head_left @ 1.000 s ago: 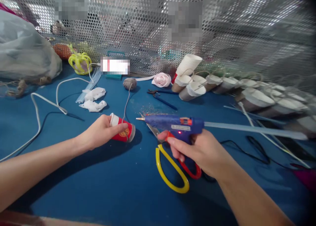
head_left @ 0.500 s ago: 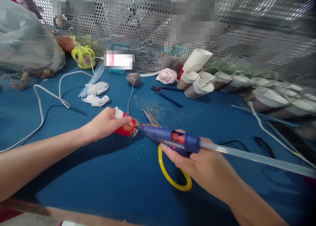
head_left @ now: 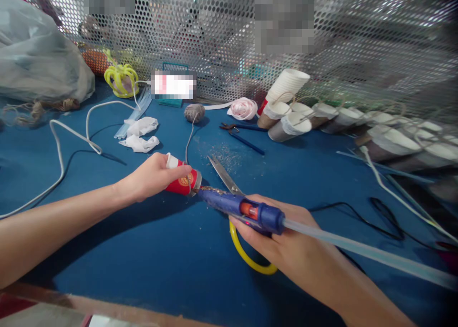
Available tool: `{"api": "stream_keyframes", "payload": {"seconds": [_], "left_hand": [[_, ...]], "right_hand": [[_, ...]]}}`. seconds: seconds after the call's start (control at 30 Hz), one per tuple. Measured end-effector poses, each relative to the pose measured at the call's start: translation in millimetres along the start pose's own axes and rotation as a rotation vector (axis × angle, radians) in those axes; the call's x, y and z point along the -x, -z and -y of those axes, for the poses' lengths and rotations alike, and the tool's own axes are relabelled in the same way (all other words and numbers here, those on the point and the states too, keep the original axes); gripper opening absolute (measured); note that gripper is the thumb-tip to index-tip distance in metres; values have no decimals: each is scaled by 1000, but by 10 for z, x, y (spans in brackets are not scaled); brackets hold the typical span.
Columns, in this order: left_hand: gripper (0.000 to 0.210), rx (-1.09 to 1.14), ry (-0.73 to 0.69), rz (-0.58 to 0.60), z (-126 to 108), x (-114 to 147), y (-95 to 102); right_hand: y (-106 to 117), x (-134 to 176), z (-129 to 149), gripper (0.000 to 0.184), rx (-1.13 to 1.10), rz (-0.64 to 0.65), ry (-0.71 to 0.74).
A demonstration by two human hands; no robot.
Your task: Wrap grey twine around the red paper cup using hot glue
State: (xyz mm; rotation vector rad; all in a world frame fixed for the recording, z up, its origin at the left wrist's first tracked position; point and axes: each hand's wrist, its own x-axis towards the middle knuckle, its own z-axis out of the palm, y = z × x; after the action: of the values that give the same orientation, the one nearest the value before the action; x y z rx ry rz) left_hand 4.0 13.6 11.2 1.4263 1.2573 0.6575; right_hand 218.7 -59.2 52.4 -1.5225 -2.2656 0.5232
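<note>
A small red and white paper cup point(head_left: 182, 185) lies tilted in the person's left hand point(head_left: 153, 177), just left of centre above a blue table point(head_left: 153, 260). The left hand is closed around the cup, thumb on top; its other fingers are hidden behind. Grey yarn covers the cup's right end, and a strand runs from near the thumb back to a small yarn ball point(head_left: 194, 113).

The right hand point(head_left: 286, 241) is wrapped around a blue glue gun point(head_left: 229, 200), whose nozzle is at the cup's grey end; whether it touches is hard to tell. The grip and trigger are hidden. A long clear glue stick point(head_left: 358, 248) juts from the back and is cut off at the right edge.

Beneath the gun lie partly covered scissors point(head_left: 224, 174) with a yellow handle. Beyond are blue-handled pliers point(head_left: 247, 142), a pale pink ribbon roll point(head_left: 242, 108) and, at right, a blurred row of wrapped cups point(head_left: 284, 132).

A round gold emblem marks the held cup, its lettering too small to read. A pixelated patch masks an item by the perforated metal screen point(head_left: 218, 45).
</note>
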Motion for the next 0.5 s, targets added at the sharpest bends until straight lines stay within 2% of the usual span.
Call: {"api": "stream_keyframes", "payload": {"seconds": [0.3,0.5], "left_hand": [[31,7,1,-1,24,-1,3],[31,35,-3,31,26,33,-10]], "right_hand": [[-3,-10,-32,10,-1,-10,7],[-10,-43,-71,12,-93,-5,-41]]}}
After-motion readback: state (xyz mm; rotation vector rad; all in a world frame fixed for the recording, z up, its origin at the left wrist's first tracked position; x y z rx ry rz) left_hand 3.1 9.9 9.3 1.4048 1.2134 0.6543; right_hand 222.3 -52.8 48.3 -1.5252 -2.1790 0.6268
